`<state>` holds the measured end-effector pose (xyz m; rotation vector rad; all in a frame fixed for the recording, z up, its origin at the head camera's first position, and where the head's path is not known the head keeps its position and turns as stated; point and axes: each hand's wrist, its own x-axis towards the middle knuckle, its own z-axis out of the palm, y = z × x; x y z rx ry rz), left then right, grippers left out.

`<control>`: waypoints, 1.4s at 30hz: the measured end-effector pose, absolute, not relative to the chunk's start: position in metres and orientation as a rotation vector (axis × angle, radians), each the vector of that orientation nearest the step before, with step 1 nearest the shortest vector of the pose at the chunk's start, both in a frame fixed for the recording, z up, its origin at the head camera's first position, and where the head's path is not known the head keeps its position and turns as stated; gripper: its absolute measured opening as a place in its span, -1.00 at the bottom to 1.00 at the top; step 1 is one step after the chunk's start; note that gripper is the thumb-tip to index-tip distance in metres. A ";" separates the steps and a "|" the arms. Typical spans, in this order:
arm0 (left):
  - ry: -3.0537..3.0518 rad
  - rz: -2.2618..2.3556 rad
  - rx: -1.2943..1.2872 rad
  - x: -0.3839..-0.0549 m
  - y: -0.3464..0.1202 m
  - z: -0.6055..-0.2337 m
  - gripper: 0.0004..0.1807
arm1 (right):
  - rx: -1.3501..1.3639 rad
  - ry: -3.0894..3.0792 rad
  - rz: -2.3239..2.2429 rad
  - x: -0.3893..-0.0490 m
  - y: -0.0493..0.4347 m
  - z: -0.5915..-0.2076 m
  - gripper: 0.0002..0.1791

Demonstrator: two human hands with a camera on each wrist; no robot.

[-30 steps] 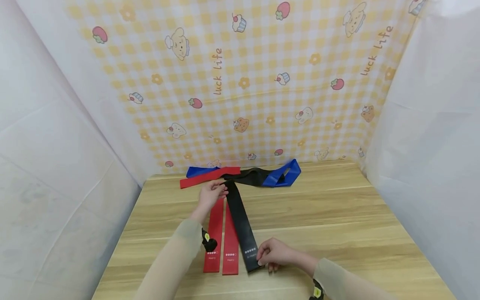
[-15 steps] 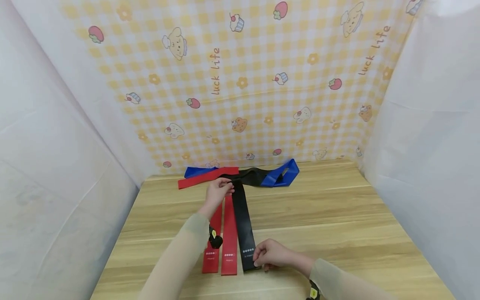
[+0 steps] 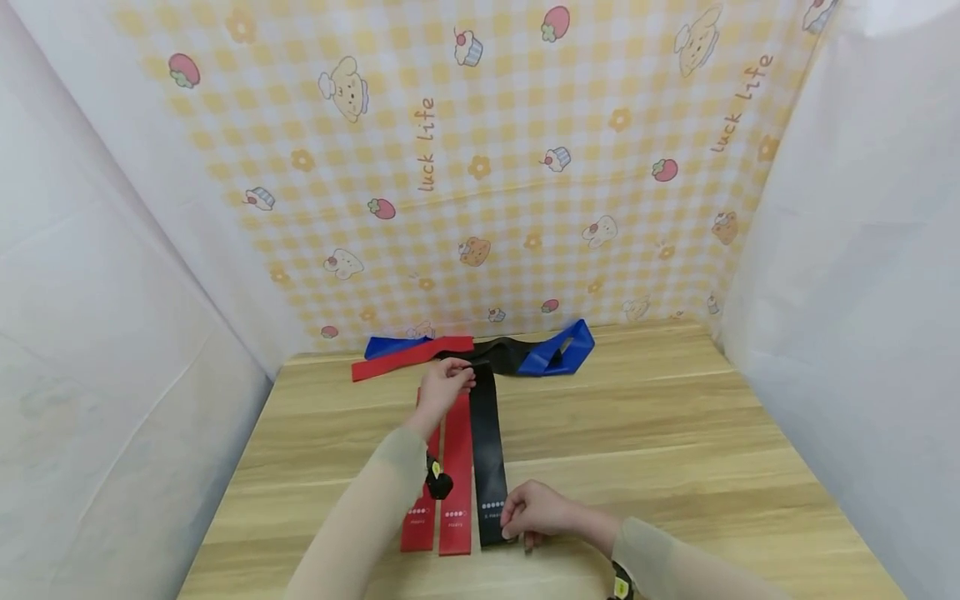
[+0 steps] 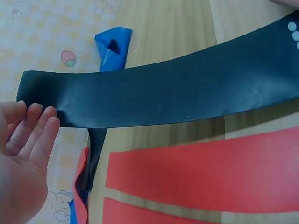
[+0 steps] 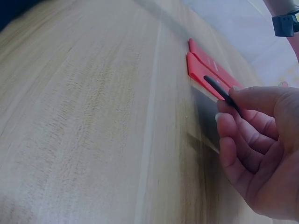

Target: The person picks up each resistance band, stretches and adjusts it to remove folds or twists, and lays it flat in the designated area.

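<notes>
A black resistance band point(image 3: 489, 442) stretches between both hands, with white dots and print at its near end. My left hand point(image 3: 444, 387) pinches its far corner; in the left wrist view the band point(image 4: 140, 98) is raised, casting a shadow on the wood. At the near right corner my right hand point(image 3: 542, 510) holds it between thumb and fingers, and the right wrist view shows its thin edge point(image 5: 224, 93) there. To its left lie two flat red resistance bands, one point(image 3: 456, 471) beside the black one and the other point(image 3: 417, 533) partly hidden by my left arm.
Along the back of the wooden table point(image 3: 637, 433) lie more bands: a red one point(image 3: 405, 360), a black one point(image 3: 506, 354) and a twisted blue one point(image 3: 573, 354). A checked yellow cloth point(image 3: 480, 208) hangs behind, with white sheets point(image 3: 847, 250) at the sides.
The far end of the black band has swung right with my left hand, so it now runs nearly parallel to the red bands. My right hand keeps its grip at the near corner.
</notes>
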<state>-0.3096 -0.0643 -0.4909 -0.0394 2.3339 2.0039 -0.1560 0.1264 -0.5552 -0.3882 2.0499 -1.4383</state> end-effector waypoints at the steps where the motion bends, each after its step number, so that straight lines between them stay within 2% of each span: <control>1: 2.331 1.998 -0.040 -0.309 -0.063 -0.491 -0.82 | -0.382 2.040 -1.441 -0.156 0.126 -0.556 -0.91; 42: 2.408 1.855 0.029 -0.305 -0.055 -0.508 -0.80 | -0.374 2.050 -1.398 -0.156 0.121 -0.562 -0.88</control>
